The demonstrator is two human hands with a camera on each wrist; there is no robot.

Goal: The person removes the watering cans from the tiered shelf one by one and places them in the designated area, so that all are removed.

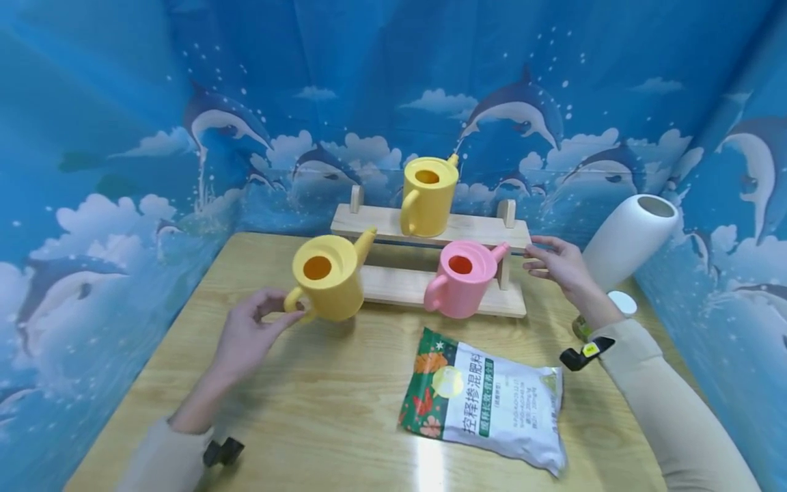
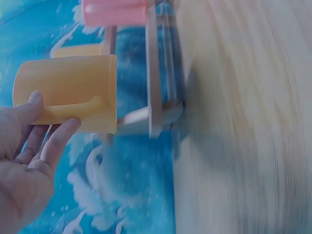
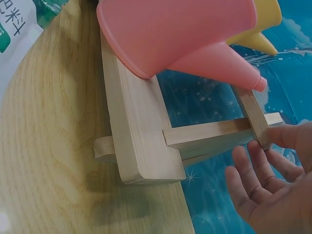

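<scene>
"Yellow watering can (image 1: 335, 295) on the left: where is it?"

"Held up above the table (image 1: 295, 424), near and left of the wooden rack (image 1: 371, 219). The left hand (image 1: 255, 335) pinches its handle (image 2: 78, 111) between thumb and fingers."

"And the right hand (image 1: 561, 265)?"

"Grasping the right end of the rack's upper board (image 3: 255, 114)."

"What stands on that rack?"

"A pink watering can (image 1: 462, 290) on the lower board (image 1: 393, 283), toward the right, and a second yellow watering can (image 1: 432, 206) on the upper one, around its middle."

"And farther out?"

"A printed bag (image 1: 498, 403) lies on the table, near and right. At the right, a tall white vase (image 1: 630, 239) stands beyond a partly hidden white-lidded jar (image 1: 622, 303). A blue dolphin backdrop (image 1: 381, 68) hangs behind."
</scene>
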